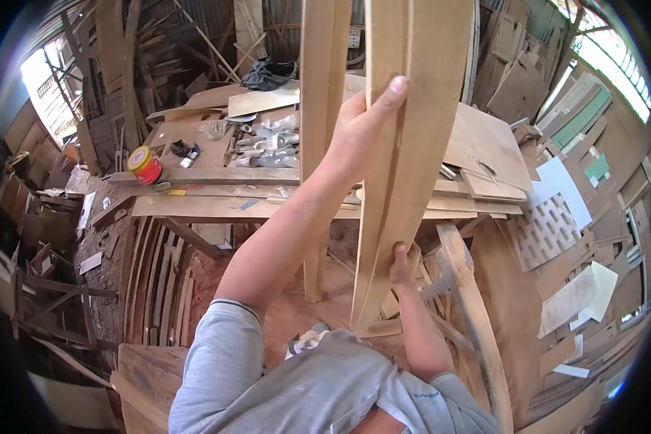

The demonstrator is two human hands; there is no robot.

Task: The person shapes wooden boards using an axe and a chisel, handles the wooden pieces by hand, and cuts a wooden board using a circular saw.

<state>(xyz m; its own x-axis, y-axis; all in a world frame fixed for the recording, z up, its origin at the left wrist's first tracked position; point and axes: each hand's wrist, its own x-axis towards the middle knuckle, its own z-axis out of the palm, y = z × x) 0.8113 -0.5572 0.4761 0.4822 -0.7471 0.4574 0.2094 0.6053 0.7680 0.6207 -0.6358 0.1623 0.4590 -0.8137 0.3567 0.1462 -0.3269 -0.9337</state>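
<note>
as left fingers (pixel 389 94) and right fingers (pixel 401 252) grip a board (pixel 432 108), the workbench (pixel 210 207) — littered — fronts leaning timber (pixel 132 79).

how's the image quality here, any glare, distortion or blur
Head view: strong fisheye, edges fading to black; head view: glare washes out the openings at upper left and upper right; head view: the left hand and the wooden piece it grips look fairly sharp, without obvious motion blur.

wooden workbench (pixel 217 208) bears boards (pixel 484 148), red tub (pixel 146 167)
</note>
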